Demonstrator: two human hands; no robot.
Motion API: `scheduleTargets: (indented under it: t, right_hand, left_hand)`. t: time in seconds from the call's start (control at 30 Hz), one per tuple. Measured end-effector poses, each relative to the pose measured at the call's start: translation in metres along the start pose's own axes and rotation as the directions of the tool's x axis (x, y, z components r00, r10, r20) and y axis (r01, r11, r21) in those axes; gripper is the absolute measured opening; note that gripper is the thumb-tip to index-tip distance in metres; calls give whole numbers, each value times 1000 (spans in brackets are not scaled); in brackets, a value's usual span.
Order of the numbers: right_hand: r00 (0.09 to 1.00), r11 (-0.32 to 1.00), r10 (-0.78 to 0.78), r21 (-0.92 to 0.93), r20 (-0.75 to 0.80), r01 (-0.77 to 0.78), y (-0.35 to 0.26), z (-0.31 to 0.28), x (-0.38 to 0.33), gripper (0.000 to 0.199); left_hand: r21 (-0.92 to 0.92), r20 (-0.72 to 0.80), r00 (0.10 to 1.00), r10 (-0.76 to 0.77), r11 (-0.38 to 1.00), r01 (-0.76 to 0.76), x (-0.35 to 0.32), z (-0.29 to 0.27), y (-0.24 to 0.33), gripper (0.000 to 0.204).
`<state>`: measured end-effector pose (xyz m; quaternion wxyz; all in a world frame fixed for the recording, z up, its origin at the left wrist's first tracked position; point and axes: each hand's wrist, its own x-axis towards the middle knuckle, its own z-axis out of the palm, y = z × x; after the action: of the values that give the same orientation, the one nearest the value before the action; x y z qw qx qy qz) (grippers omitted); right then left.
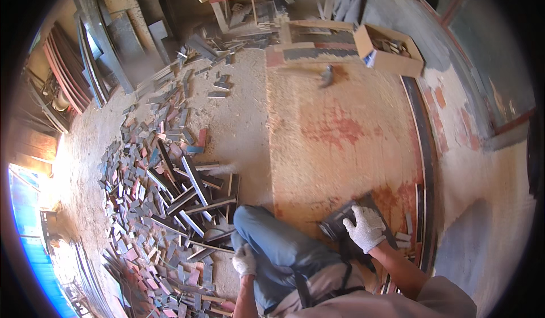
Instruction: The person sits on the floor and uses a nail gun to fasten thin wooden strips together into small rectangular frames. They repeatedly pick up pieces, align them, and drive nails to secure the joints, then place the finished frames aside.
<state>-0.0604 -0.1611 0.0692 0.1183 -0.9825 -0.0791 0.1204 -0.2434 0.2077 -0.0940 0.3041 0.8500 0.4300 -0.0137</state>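
My right hand (364, 227), in a white knit glove, is at the lower right with its thumb out and fingers stretched. It is over or against a flat, dark object (336, 222) whose kind I cannot make out; I see nothing gripped in it. My left hand (244, 260), also gloved, is beside my bent leg in blue trousers (284, 238). Its fingers look bent but are partly hidden, and a grip on anything is not visible. Long dark wooden strips (196, 184) lie crossed just left of my leg. Beneath my right side spreads a stained wooden board (340, 164).
Many short wood offcuts (133, 176) cover the floor at left. A cardboard box (397, 62) of pieces stands far right by the wall. A blurred dark object (326, 76) is at the board's far end. Tall boards (99, 34) lean at the far left.
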Motion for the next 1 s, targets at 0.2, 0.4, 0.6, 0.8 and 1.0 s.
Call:
scheduleTargets:
  t: [0.2,0.4,0.6,0.8,1.0]
  right_hand:
    - [986,965,48,-263,162,-3,-56,55,105,118]
    - [879,869,268,-493,393,-45,-73,83,123,138]
    - [850,757,357,-653,388,-20,-74,122,130,100]
    - [753,647,604,-713,261,-272,-39,178,127,82]
    - [662,865,490,-411,567,-287,-105,104,157,77]
  left_hand:
    - [111,127,991,31,993,-46,24,13,23,43]
    - [200,408,896,-174,975,98,35,-12,43,45]
    - [242,564,780,-273,957,160,68,-50,34,42]
    - [61,660,744,-102,995,82,183,-113,76,36]
    - [279,608,785,-122,958,-67,361,-177,147,36]
